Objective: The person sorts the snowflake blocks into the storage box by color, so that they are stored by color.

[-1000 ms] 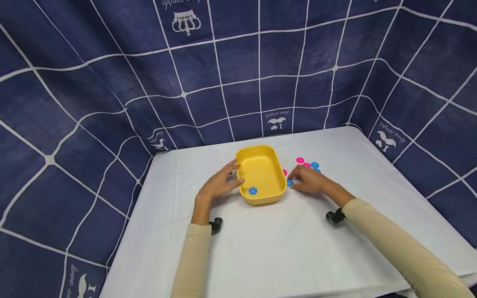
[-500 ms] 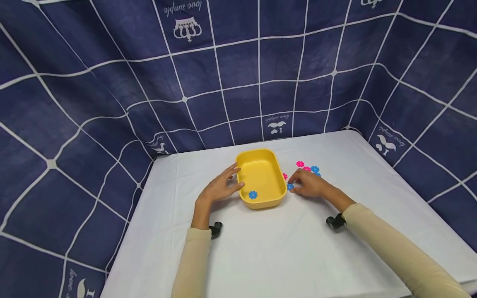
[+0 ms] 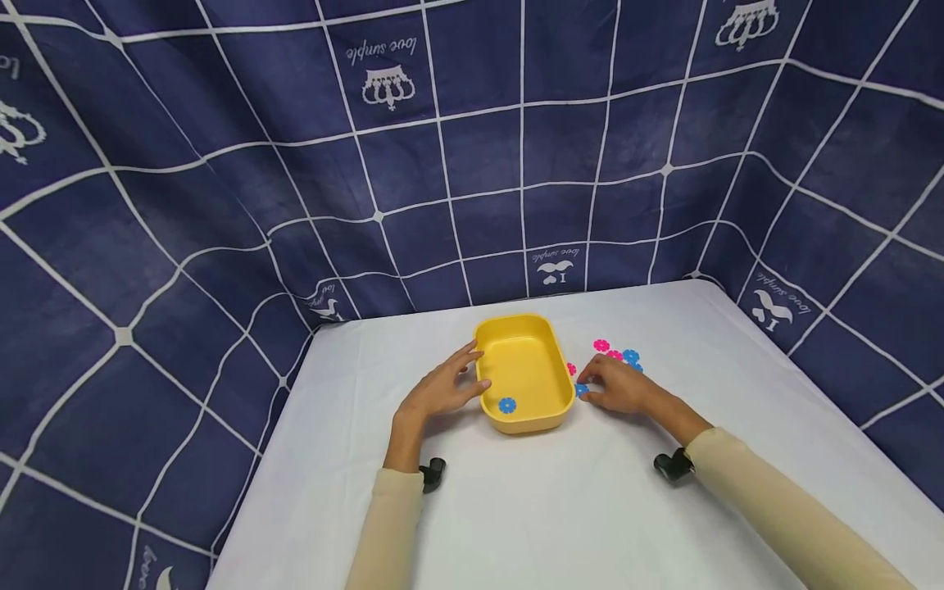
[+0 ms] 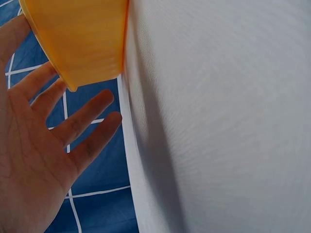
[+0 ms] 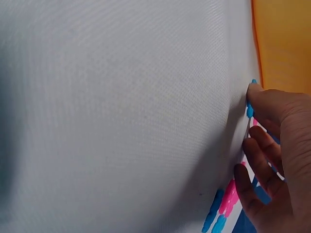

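Note:
A yellow rectangular bin point(image 3: 525, 373) stands on the white-covered table, with one blue flower-shaped piece point(image 3: 507, 406) inside near its front. My left hand point(image 3: 441, 388) rests at the bin's left side, thumb over the rim; in the left wrist view its fingers point(image 4: 85, 119) are spread and nearly straight beside the yellow wall. Just right of the bin, my right hand point(image 3: 619, 386) pinches another blue flower piece point(image 3: 581, 391) between thumb and index finger, low at the tabletop. The right wrist view shows the thumb against that blue piece point(image 5: 250, 110), its other fingers loosely bent.
Next to the bin's right wall lies a pink flower piece point(image 3: 571, 369). Beyond my right hand are more pink pieces point(image 3: 601, 345) and blue pieces point(image 3: 630, 356), close together. A dark blue checked curtain point(image 3: 479, 221) borders the table's back and sides.
The head view has tilted up, so everything sits lower in it. Both hands keep nearly the same places beside the bin, the right fingers still at the blue flower piece.

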Action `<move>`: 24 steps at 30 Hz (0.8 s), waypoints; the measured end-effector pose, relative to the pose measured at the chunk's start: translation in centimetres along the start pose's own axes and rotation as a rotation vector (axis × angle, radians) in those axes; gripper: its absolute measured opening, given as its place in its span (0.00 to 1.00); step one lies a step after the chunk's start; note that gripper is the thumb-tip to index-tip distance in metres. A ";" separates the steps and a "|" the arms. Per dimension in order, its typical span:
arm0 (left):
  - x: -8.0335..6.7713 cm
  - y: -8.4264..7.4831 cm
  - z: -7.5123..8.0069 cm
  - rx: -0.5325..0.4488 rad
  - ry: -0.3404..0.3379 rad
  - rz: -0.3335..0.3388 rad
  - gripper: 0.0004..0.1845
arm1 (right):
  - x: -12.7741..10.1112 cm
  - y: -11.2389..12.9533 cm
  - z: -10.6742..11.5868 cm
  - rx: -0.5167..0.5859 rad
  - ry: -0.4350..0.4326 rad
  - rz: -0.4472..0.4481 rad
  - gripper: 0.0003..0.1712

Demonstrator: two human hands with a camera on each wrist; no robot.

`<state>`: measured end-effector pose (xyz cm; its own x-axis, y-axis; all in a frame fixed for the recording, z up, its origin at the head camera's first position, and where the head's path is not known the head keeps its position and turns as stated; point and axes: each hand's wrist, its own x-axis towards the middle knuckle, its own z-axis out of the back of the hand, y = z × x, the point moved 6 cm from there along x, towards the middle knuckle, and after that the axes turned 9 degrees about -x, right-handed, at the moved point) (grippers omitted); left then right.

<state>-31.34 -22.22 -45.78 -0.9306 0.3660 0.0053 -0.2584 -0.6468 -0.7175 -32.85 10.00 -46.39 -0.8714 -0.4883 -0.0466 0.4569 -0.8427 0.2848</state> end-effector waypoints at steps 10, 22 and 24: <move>0.0 -0.1 0.0 0.007 -0.015 -0.007 0.42 | -0.1 0.3 -0.1 -0.056 -0.027 0.017 0.17; -0.1 -0.2 0.0 0.009 -0.008 -0.001 0.41 | -0.3 0.0 1.1 -0.091 -0.042 0.020 0.17; -0.1 -0.1 0.0 0.008 -0.005 0.002 0.41 | -0.3 0.0 1.6 -0.096 -0.055 0.024 0.17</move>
<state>-31.22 -22.18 -45.69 -0.9324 0.3614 0.0073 -0.2586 -0.6528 -0.7120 -32.84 10.51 -44.83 -0.8675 -0.4973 0.0123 0.4901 -0.8502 0.1924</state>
